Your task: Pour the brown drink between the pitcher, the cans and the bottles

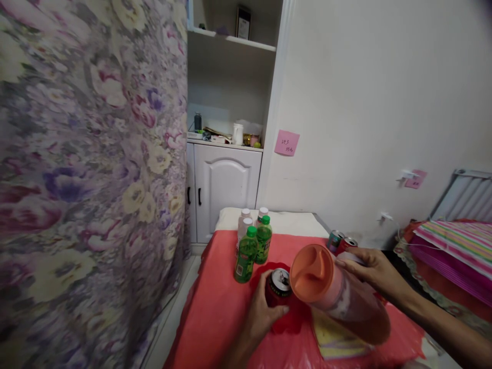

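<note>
My left hand [258, 313] is wrapped round a dark red drink can [277, 292] whose top is opened. The can is upright over a red scalloped dish [295, 319]; whether it touches the dish I cannot tell. To its right, my right hand [371, 269] grips the handle of a clear pitcher [355, 307] with an orange lid [312, 272]. The pitcher is tilted to the left, its lid close beside the can top. Cloudy liquid shows inside it; no stream is visible at the lid. A folded yellow cloth [333, 338] lies beneath the pitcher.
Two green bottles [246, 256] and several white-capped bottles [246, 221] stand behind the can. Two more cans [340, 242] are at the back right. A red cover [207, 307] lies over the table, a floral curtain [96, 154] hangs left, and a white cabinet [228, 187] is behind.
</note>
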### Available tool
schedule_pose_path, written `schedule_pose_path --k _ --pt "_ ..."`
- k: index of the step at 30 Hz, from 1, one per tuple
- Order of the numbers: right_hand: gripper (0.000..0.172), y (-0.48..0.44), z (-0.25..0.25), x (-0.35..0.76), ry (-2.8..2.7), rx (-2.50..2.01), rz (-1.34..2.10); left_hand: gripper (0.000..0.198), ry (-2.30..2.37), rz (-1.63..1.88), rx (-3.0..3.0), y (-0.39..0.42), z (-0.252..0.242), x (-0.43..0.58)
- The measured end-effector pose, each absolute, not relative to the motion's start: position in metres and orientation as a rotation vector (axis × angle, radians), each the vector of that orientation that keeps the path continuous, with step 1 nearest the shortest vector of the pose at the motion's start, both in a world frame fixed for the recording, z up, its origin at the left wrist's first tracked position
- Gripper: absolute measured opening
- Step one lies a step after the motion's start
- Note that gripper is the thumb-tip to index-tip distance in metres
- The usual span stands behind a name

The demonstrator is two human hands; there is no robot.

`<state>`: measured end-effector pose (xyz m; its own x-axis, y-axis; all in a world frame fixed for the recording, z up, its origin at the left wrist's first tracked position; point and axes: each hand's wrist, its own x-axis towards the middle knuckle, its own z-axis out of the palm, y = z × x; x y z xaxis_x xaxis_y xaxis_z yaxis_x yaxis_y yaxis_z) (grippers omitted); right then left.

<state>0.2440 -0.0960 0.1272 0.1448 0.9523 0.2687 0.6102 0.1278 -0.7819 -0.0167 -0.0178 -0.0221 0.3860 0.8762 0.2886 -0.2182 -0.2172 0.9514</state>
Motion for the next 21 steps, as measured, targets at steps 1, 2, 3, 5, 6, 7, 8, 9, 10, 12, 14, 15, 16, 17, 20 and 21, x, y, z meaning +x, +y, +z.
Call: schedule_pose_path --k 1,2,3,5,6,7,8,9,10,12,14,15,16,17,20,21 --pt "0.047 -0.096 0.128 0.244 -1.563 -1.578 0.525 0.075 0.637 1.140 1.435 -0.018 -0.022 -0.017" --pt "0.047 -0.096 0.128 0.245 -1.569 -1.583 0.536 0.075 0.644 1.141 1.429 -0.018 -0.022 -0.017" --pt "0.047 -0.096 0.128 0.245 -1.570 -1.585 0.531 0.075 0.648 1.140 1.424 -0.018 -0.022 -0.017" --pt "0.048 -0.096 0.129 0.246 -1.579 -1.592 0.513 0.075 0.639 1.146 1.419 -0.017 -0.023 -0.016" --pt "0.048 -0.096 0.129 0.247 -1.586 -1.596 0.509 0.075 0.625 1.149 1.422 -0.017 -0.024 -0.016" --pt "0.049 -0.096 0.129 0.247 -1.593 -1.597 0.506 0.075 0.611 1.150 1.428 -0.016 -0.025 -0.016" --pt "0.049 -0.096 0.130 0.247 -1.600 -1.598 0.506 0.075 0.604 1.152 1.434 -0.015 -0.026 -0.016" --pt "0.050 -0.096 0.130 0.247 -1.607 -1.600 0.508 0.076 0.602 1.153 1.439 -0.015 -0.028 -0.016" --pt "0.050 -0.096 0.131 0.247 -1.612 -1.603 0.508 0.076 0.607 1.152 1.442 -0.014 -0.029 -0.016" --pt "0.050 -0.096 0.131 0.248 -1.615 -1.610 0.509 0.077 0.619 1.153 1.444 -0.013 -0.031 -0.016" --pt "0.049 -0.096 0.132 0.248 -1.609 -1.607 0.515 0.077 0.622 1.159 1.447 -0.013 -0.032 -0.016" --pt "0.049 -0.096 0.132 0.248 -1.603 -1.601 0.519 0.078 0.618 1.164 1.450 -0.012 -0.032 -0.016" --pt "0.049 -0.097 0.132 0.249 -1.597 -1.594 0.521 0.078 0.616 1.169 1.453 -0.012 -0.033 -0.016" --pt "0.049 -0.097 0.132 0.249 -1.593 -1.591 0.524 0.078 0.615 1.170 1.456 -0.012 -0.032 -0.016" --pt "0.050 -0.097 0.133 0.250 -1.590 -1.598 0.521 0.077 0.630 1.158 1.449 -0.012 -0.031 -0.015" --pt "0.050 -0.097 0.134 0.251 -1.595 -1.605 0.519 0.077 0.637 1.155 1.444 -0.012 -0.030 -0.015"
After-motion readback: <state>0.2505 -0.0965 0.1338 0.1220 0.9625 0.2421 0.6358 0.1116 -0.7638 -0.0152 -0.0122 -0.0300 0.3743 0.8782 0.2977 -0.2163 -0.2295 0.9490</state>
